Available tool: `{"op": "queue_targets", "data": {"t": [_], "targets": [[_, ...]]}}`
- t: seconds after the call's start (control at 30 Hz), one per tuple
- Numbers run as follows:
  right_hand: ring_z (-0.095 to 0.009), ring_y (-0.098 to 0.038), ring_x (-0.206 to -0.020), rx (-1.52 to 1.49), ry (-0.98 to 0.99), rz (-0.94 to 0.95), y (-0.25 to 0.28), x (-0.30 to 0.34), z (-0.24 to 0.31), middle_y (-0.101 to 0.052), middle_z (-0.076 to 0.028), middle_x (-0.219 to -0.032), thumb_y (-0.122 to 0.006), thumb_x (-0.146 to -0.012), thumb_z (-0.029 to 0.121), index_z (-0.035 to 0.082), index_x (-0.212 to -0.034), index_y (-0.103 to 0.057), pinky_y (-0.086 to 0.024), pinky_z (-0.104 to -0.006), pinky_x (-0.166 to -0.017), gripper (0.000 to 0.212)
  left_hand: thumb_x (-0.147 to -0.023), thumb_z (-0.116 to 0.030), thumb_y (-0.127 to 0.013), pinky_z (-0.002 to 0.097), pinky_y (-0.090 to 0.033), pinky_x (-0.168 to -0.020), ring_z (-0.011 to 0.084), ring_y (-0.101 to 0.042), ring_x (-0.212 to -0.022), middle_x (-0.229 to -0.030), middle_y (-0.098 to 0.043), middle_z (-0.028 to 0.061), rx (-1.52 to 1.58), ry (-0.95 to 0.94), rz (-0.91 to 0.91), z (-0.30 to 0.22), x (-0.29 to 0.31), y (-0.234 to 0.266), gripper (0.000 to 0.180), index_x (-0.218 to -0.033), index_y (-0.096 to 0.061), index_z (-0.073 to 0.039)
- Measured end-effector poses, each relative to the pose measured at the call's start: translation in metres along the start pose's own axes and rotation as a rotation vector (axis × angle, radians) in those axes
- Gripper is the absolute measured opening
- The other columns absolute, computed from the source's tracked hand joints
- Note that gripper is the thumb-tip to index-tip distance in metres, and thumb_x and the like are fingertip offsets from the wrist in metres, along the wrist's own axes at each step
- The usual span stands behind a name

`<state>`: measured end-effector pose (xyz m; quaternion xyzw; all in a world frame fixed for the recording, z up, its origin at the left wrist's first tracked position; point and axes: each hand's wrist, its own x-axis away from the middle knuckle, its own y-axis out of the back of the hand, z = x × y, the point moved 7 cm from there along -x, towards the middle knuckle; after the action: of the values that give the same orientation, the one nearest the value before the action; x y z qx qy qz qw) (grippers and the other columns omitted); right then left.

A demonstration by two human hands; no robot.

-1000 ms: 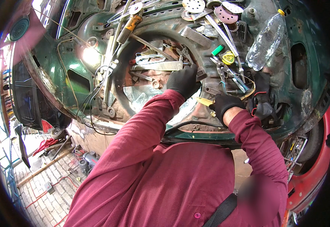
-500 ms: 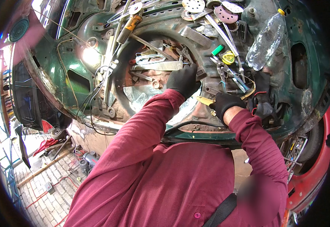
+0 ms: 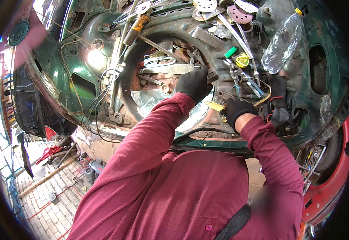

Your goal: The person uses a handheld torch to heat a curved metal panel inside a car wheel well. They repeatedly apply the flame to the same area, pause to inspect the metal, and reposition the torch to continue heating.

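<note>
Hands (image 3: 192, 84), two, one yellow strip (image 3: 214, 105)

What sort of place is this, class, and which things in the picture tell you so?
It looks like a car body repair workshop: a worn, stripped green car body with a round well, perforated sanding discs lying on it, and pliers among loose tools.

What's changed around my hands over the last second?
Only a little: the yellow piece in the right hand points slightly farther left, and the dark block by the left hand sits slightly farther forward. Nothing was visibly picked up or let go. The clear bottle and green cylinder stayed put.
</note>
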<state>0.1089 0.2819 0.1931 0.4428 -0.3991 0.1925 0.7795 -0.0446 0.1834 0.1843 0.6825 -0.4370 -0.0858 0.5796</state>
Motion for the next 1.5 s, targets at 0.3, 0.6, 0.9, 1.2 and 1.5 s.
{"op": "queue_targets", "data": {"t": [0.3, 0.6, 0.9, 1.2, 1.5], "targets": [[-0.040, -0.078, -0.111, -0.033, -0.006, 0.019, -0.008, -0.006, 0.002, -0.080, -0.020, -0.119, -0.065, -0.106, 0.035, 0.008, -0.127, -0.073, -0.062, -0.0516, -0.091, 0.036, -0.084, -0.034, -0.083, 0.0560, -0.061, -0.082, 0.0470, -0.075, -0.095, -0.106, -0.074, 0.0234, -0.004, 0.009, 0.024, -0.004, 0.000, 0.003, 0.052, -0.121, -0.059, -0.007], [-0.039, -0.077, -0.110, -0.096, 0.070, -0.022, -0.015, -0.006, 0.009, -0.079, -0.020, -0.119, -0.069, -0.102, 0.031, 0.008, -0.120, -0.076, -0.061, -0.0511, -0.093, 0.030, -0.084, -0.035, -0.084, 0.0561, -0.060, -0.082, 0.0461, -0.076, -0.095, -0.105, -0.074, 0.0231, -0.042, -0.006, 0.007, -0.002, -0.004, -0.001, 0.052, -0.119, -0.059, -0.006], [-0.039, -0.077, -0.109, -0.081, 0.079, -0.067, -0.033, -0.016, 0.006, -0.079, -0.019, -0.116, -0.068, -0.102, 0.030, 0.010, -0.118, -0.074, -0.061, -0.0505, -0.090, 0.027, -0.084, -0.034, -0.084, 0.0558, -0.060, -0.082, 0.0455, -0.075, -0.096, -0.106, -0.075, 0.0220, -0.055, -0.032, -0.005, -0.004, -0.005, -0.003, 0.051, -0.118, -0.059, -0.006], [-0.038, -0.078, -0.109, -0.076, 0.082, -0.096, -0.035, -0.017, 0.005, -0.080, -0.018, -0.115, -0.067, -0.102, 0.029, 0.010, -0.117, -0.075, -0.062, -0.0495, -0.090, 0.026, -0.084, -0.034, -0.084, 0.0562, -0.060, -0.082, 0.0460, -0.075, -0.095, -0.106, -0.074, 0.0226, -0.053, -0.031, 0.017, -0.007, -0.005, -0.001, 0.053, -0.121, -0.058, -0.006], [-0.036, -0.078, -0.110, -0.035, 0.063, -0.019, -0.021, -0.007, 0.012, -0.081, -0.017, -0.118, -0.068, -0.102, 0.029, 0.012, -0.115, -0.082, -0.062, -0.0478, -0.093, 0.026, -0.085, -0.034, -0.082, 0.0560, -0.061, -0.080, 0.0461, -0.076, -0.091, -0.102, -0.076, 0.0230, -0.045, -0.033, -0.013, -0.009, -0.003, 0.001, 0.050, -0.119, -0.059, -0.006]]}}
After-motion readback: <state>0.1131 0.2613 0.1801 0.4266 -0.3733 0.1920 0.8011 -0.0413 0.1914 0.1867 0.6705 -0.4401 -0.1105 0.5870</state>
